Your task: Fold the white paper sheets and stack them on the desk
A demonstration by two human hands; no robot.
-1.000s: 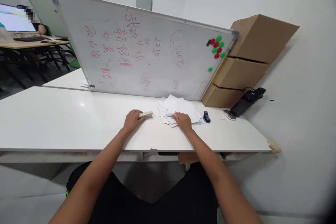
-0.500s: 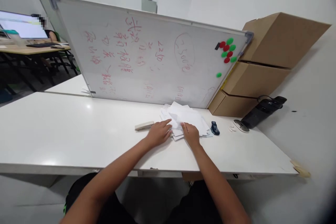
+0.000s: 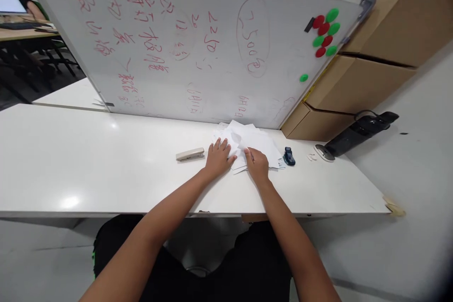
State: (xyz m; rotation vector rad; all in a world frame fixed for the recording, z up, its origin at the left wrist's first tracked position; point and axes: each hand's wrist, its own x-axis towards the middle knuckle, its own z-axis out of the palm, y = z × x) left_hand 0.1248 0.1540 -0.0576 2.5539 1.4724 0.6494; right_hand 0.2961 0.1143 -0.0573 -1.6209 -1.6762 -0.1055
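A loose, uneven pile of white paper sheets [image 3: 265,145] lies on the white table, close to the foot of the whiteboard. My left hand [image 3: 218,159] is flat on the pile's left side, fingers spread over the paper. My right hand [image 3: 257,165] is closed on a sheet of paper [image 3: 235,139], whose lifted part curls up between both hands. The fingertips of that hand are partly hidden. Left of the pile rests a beige stapler [image 3: 190,155]. On the right side stands a small dark blue device [image 3: 289,156], its exact kind unclear.
A whiteboard [image 3: 159,89] with red writing and round magnets leans behind the pile. Cardboard boxes [image 3: 361,80] are stacked at right. A black bottle [image 3: 357,133], a computer mouse [image 3: 324,153] and small white bits [image 3: 312,157] lie near the wall. Another person sits far left.
My left hand has flattened and spread its fingers on the paper. My right hand keeps its grip on the sheet. The camera view has tilted down and come closer.
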